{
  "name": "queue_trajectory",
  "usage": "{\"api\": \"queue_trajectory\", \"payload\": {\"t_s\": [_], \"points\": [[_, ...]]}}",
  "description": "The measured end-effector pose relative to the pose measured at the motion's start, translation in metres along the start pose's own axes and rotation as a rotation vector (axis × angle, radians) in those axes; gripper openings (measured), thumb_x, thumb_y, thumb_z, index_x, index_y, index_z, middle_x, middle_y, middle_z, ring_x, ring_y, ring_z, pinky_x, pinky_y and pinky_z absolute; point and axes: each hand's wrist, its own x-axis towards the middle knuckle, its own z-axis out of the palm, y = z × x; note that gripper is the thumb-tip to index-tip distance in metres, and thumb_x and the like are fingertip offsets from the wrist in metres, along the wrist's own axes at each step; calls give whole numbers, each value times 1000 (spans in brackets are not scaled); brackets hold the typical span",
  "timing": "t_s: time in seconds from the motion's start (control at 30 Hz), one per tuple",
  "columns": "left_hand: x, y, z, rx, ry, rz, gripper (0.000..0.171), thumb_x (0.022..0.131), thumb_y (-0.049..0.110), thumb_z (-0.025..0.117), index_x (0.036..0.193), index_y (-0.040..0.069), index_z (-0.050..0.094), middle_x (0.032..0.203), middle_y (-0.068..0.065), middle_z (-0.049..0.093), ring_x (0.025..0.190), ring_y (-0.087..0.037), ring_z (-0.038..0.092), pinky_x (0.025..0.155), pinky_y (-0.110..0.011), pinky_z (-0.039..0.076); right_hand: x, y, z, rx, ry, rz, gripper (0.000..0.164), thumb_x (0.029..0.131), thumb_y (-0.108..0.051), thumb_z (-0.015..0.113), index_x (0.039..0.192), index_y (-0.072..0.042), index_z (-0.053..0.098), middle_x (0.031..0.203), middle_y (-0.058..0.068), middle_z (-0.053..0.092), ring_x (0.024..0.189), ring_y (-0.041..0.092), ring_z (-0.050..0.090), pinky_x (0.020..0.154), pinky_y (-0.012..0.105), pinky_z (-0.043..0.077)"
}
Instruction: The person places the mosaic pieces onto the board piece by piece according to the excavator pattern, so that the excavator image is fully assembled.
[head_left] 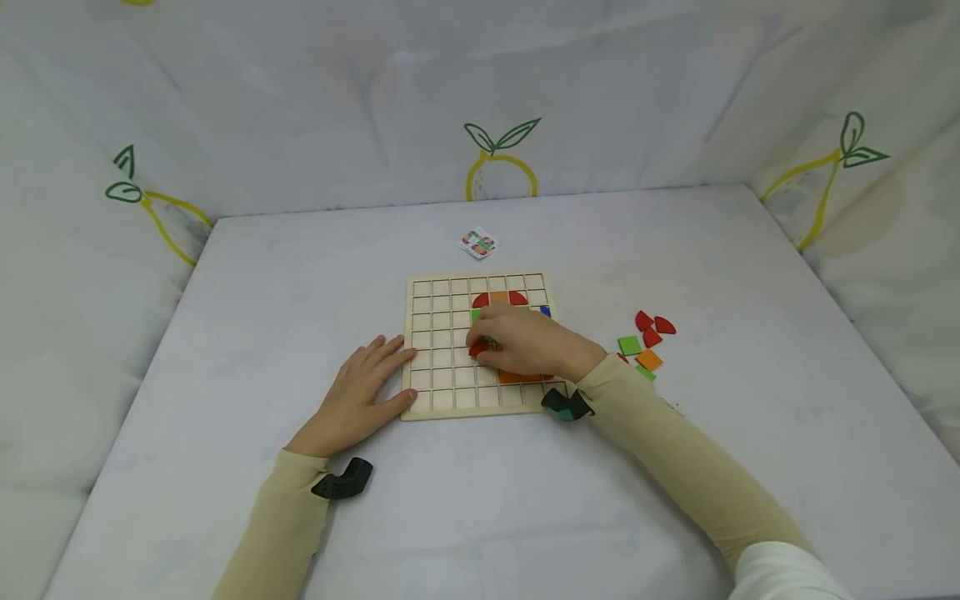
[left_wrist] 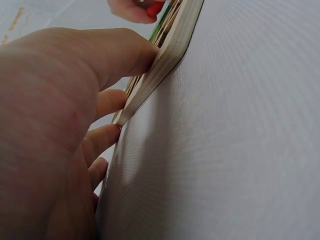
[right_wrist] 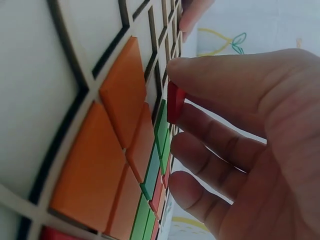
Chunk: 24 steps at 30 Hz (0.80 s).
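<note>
My right hand (head_left: 521,340) pinches a red tile (right_wrist: 174,102) between thumb and index finger, close over the wooden grid board (head_left: 442,377). Around it on the board are orange tiles (right_wrist: 90,172), green tiles (right_wrist: 161,122) and red quarter-round tiles (head_left: 517,297); the hand hides part of the pattern. A blue tile (head_left: 545,311) shows near the board's right edge. My left hand (head_left: 360,392) lies with fingers spread at the board's left edge, thumb and fingertips touching the rim in the left wrist view.
Right of the board lie loose red quarter-round tiles (head_left: 651,337), a green square tile (head_left: 630,345) and an orange square tile (head_left: 648,359). Behind the board is a small card (head_left: 478,242) with a coloured pattern. White cloth (head_left: 300,275) covers the table.
</note>
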Motion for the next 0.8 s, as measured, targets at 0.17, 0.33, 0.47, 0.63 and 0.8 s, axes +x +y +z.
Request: {"api": "queue_trajectory", "payload": {"t_s": [0.17, 0.33, 0.47, 0.63, 0.8], "points": [[-1, 1, -1, -8, -1, -4, 62, 98, 33, 64, 154, 17, 43, 167, -9, 29, 159, -34, 13, 128, -58, 8, 0, 2, 3, -21, 0, -16, 14, 94, -22, 73, 108, -19, 76, 105, -3, 62, 100, 15, 55, 86, 27, 52], [-1, 2, -1, -10, 1, -12, 62, 98, 33, 64, 154, 17, 43, 168, -9, 29, 159, -34, 13, 128, -59, 8, -1, 2, 3, -19, -8, -12, 13, 94, -22, 74, 106, -19, 76, 104, -3, 61, 100, 16, 52, 86, 28, 50], [-1, 1, 0, -8, 5, -9, 62, 98, 32, 64, 154, 17, 44, 168, -9, 29, 158, -34, 14, 127, -59, 8, -2, 1, 3, -14, -28, 4, 14, 94, -23, 73, 108, -20, 76, 106, -3, 62, 103, 16, 52, 89, 29, 50], [-1, 0, 0, -8, 7, -3, 62, 98, 32, 65, 154, 17, 44, 167, -9, 29, 158, -35, 14, 127, -59, 8, -2, 1, 2, -10, -40, 2, 14, 94, -22, 73, 108, -19, 75, 109, -3, 63, 105, 17, 52, 93, 31, 51], [0, 1, 0, -7, 8, 2, 62, 98, 33, 65, 154, 17, 44, 167, -9, 29, 159, -34, 14, 127, -59, 8, -3, 3, 2, -8, -43, -2, 14, 94, -22, 73, 107, -18, 75, 108, -2, 63, 104, 16, 52, 92, 30, 51]]}}
